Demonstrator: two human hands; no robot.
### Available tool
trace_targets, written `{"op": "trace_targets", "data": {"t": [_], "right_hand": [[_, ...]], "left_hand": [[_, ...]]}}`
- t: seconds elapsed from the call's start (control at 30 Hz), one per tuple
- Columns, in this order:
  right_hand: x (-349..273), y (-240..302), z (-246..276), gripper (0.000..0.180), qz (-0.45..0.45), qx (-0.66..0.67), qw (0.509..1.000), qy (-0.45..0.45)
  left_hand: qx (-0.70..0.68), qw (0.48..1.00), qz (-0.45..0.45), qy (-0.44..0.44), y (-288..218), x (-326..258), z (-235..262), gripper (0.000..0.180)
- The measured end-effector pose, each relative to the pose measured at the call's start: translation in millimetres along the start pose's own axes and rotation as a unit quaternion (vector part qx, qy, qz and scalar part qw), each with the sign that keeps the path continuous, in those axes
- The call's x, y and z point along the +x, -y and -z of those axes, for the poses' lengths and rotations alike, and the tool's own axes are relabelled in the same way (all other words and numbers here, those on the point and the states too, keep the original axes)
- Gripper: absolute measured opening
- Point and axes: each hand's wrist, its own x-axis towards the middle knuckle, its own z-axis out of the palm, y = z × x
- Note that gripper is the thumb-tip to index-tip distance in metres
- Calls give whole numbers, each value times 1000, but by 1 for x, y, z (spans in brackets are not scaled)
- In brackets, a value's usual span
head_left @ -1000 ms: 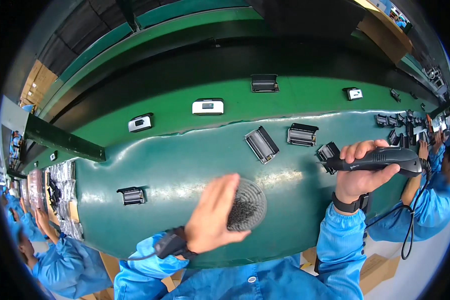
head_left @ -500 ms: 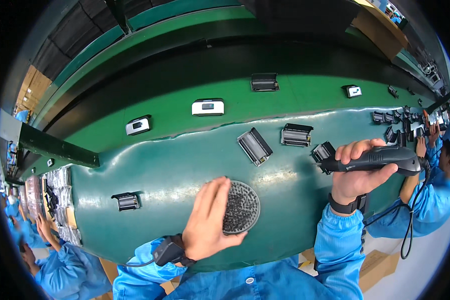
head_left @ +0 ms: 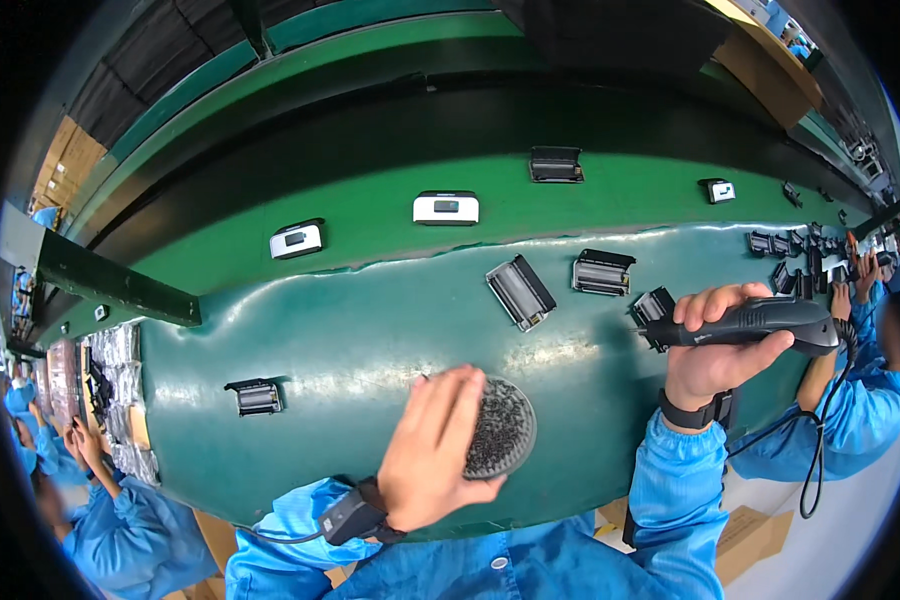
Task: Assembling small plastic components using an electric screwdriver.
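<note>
My left hand (head_left: 435, 445) lies along the left side of a round dish (head_left: 532, 428) full of small dark screws (head_left: 498, 430). Its thumb reaches round the near edge and its fingers stretch toward the far edge. In my right hand (head_left: 720, 360) is a black electric screwdriver (head_left: 755, 322), held level with its tip pointing left and a coiled cord hanging from its rear. Just behind the tip sits a black plastic housing (head_left: 655, 303), partly hidden. Two similar open housings, one tilted (head_left: 521, 293) and one straighter (head_left: 602, 272), lie farther off on the green mat.
Another black housing (head_left: 258, 397) lies at the left. Along the green belt (head_left: 360, 235) stand white-fronted units (head_left: 445, 208) and a black housing (head_left: 556, 165). A dark post (head_left: 120, 285) crosses at left. Co-workers in blue sit at both sides, with piled black parts (head_left: 810, 245) at right.
My left hand and the dish have shifted slightly right and nearer together. The units on the belt have moved right. My right hand keeps the screwdriver in nearly the same place.
</note>
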Motion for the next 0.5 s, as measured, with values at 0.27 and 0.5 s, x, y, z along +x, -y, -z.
{"op": "trace_targets", "data": {"t": [0.27, 0.5], "right_hand": [[1, 0, 1, 71, -3, -1, 1000, 0], [-4, -1, -4, 74, -36, 39, 998, -15]], "left_hand": [[-5, 1000, 7, -11, -8, -1, -7, 116], [59, 998, -1, -17, -6, -4, -12, 124]]}}
